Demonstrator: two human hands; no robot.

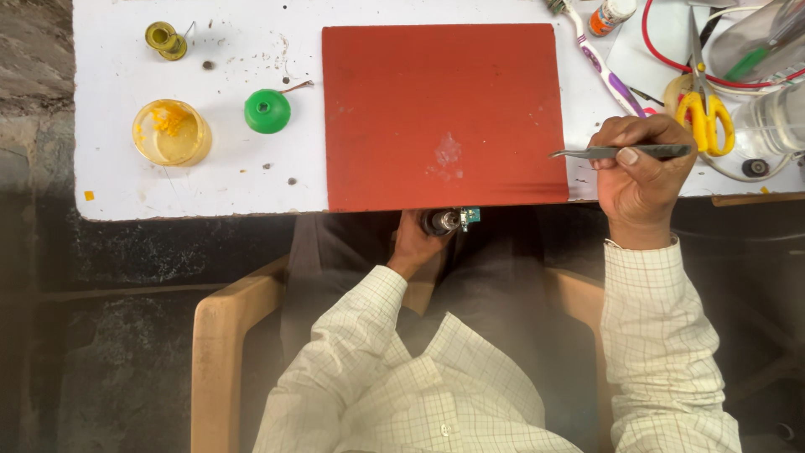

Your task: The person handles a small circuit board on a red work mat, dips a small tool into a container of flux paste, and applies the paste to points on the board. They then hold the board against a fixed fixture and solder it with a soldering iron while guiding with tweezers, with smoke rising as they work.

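My right hand (639,172) grips metal tweezers (616,153) at the right edge of a red mat (443,113); their tip points left over the mat's corner. Below the table's front edge, over my lap, my left hand (415,243) holds a small dark cylindrical part (442,221) with a tiny green circuit board (470,216) at its end. The left fingers are partly hidden under the table edge.
On the white table (210,180): a yellow dish (171,132), a green cap-like spool (267,111), a solder spool (165,39), a toothbrush (602,63), yellow-handled scissors (703,105), a red wire (671,59), clear containers (776,117). I sit in a wooden chair (220,335).
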